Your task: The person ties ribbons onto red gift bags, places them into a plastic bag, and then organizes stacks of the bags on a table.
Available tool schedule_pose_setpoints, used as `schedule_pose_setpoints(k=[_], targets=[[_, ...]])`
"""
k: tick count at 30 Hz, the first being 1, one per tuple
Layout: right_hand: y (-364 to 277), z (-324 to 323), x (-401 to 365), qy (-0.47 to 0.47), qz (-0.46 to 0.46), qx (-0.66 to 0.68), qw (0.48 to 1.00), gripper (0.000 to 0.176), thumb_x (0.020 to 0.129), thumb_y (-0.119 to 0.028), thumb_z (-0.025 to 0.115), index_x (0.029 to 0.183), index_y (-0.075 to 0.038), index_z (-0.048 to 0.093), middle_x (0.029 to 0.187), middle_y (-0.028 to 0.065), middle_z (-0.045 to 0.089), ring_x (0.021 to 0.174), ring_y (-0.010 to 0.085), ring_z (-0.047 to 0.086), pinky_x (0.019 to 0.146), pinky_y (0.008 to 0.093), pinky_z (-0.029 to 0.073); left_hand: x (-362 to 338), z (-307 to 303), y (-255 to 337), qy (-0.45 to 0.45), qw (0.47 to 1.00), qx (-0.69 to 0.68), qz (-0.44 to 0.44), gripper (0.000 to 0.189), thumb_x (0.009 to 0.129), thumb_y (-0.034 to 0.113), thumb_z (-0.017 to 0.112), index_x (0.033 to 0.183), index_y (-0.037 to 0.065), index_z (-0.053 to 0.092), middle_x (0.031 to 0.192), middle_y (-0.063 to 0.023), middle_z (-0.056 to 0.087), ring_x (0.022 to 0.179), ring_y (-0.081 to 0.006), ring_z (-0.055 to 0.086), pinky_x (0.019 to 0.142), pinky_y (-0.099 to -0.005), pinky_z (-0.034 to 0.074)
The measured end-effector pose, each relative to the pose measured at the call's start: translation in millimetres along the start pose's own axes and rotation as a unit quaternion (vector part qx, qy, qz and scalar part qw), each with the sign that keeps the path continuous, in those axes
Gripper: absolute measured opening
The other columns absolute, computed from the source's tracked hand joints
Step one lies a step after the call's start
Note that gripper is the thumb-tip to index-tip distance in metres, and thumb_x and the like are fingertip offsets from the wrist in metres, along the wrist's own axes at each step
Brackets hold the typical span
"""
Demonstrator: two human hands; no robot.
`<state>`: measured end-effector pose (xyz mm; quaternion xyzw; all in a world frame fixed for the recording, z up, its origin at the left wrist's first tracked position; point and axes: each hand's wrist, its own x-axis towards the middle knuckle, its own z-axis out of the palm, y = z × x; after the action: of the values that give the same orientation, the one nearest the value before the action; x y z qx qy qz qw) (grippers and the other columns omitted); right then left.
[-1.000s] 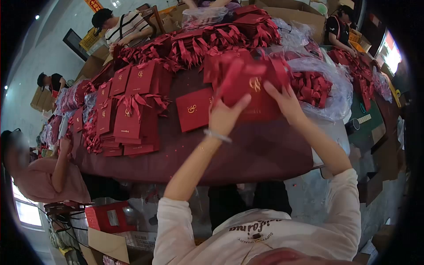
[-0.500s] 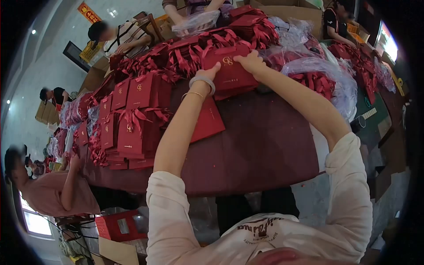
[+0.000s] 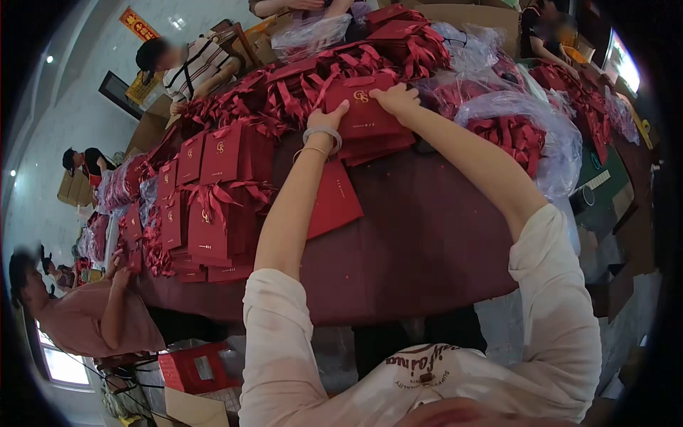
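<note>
A red paper gift bag (image 3: 366, 114) with a gold logo lies over a small stack of red bags (image 3: 377, 148) at the far middle of the table. My left hand (image 3: 328, 119) is closed on its left edge, thumb on the front face. At the upper right edge, my right hand (image 3: 395, 100) grips the same bag, thumb near the logo. The fingers behind the bag are hidden. Just below my left hand, a flat red piece (image 3: 336, 202) rests on the dark red tablecloth (image 3: 405, 235).
Stacked red gift bags (image 3: 219, 220) with ribbons stand at left. More ribboned bags (image 3: 299, 82) pile along the back. Clear plastic wrap (image 3: 551, 128) covers bags at right, near a dark cup (image 3: 582, 198). Co-workers sit around the table, one in a pink shirt (image 3: 107, 313) at left.
Both my hands stay on the gift bag, which shifts only slightly with the view. The co-worker at the top has drawn their hands back from the plastic.
</note>
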<state>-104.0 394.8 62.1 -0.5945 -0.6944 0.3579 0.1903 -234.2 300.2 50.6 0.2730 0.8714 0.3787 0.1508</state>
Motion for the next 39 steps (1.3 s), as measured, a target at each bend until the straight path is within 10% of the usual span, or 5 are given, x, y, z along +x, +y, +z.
schedule_pose_setpoints(k=[11, 19, 27, 36, 39], targets=[[-2.5, -37.9, -69.9, 0.14, -0.132, 0.192, 0.962, 0.07, 0.072, -0.041, 0.066, 0.129, -0.011, 0.036, 0.128, 0.0212, 0.034, 0.117, 0.0361, 0.039, 0.099, 0.0424, 0.033, -17.9, -44.2, -13.8, -0.029, 0.997, 0.042, -0.052, 0.083, 0.073, 0.06, 0.06, 0.126, -0.002, 0.047, 0.123, -0.0192, 0.052, 0.111, -0.0304, 0.052, 0.092, -0.0409, 0.04], [166.1, -109.5, -206.5, -0.119, -0.48, -0.013, 0.869, 0.029, 0.074, -0.018, 0.066, 0.102, -0.014, 0.056, 0.112, 0.0103, 0.04, 0.11, 0.026, 0.039, 0.093, 0.0431, 0.028, -184.1, -70.9, -139.4, -0.032, 0.868, 0.284, 0.406, 0.06, 0.082, 0.035, 0.061, 0.129, 0.003, 0.042, 0.135, -0.0192, 0.038, 0.123, -0.038, 0.036, 0.1, -0.0438, 0.033], [230.7, -210.1, -89.1, 0.275, -0.356, -0.052, 0.892, 0.023, 0.078, -0.027, 0.064, 0.093, -0.01, 0.063, 0.086, 0.0115, 0.062, 0.083, 0.0266, 0.06, 0.068, 0.0394, 0.046, -365.7, -26.7, -91.1, -0.05, 0.893, 0.228, 0.386, 0.056, 0.078, 0.034, 0.065, 0.125, 0.008, 0.05, 0.135, -0.0122, 0.041, 0.12, -0.0322, 0.041, 0.093, -0.0422, 0.036], [224.9, -219.9, -44.1, 0.232, -0.306, -0.226, 0.895, 0.037, 0.078, -0.042, 0.063, 0.092, -0.008, 0.065, 0.081, 0.0142, 0.064, 0.08, 0.0304, 0.061, 0.072, 0.0404, 0.047, -409.2, -23.4, -95.5, 0.113, 0.941, 0.045, 0.316, 0.033, 0.078, 0.01, 0.065, 0.11, 0.003, 0.059, 0.121, -0.0142, 0.052, 0.118, -0.0344, 0.044, 0.095, -0.0423, 0.036], [204.5, -224.6, -42.6, 0.248, -0.325, 0.156, 0.899, 0.03, 0.085, -0.033, 0.057, 0.093, -0.005, 0.063, 0.081, 0.01, 0.064, 0.077, 0.0203, 0.062, 0.067, 0.033, 0.047, -416.5, -29.6, -96.0, 0.139, 0.94, 0.007, 0.311, 0.027, 0.078, 0.006, 0.063, 0.105, 0.002, 0.061, 0.117, -0.0133, 0.054, 0.115, -0.0329, 0.046, 0.095, -0.0405, 0.037]])
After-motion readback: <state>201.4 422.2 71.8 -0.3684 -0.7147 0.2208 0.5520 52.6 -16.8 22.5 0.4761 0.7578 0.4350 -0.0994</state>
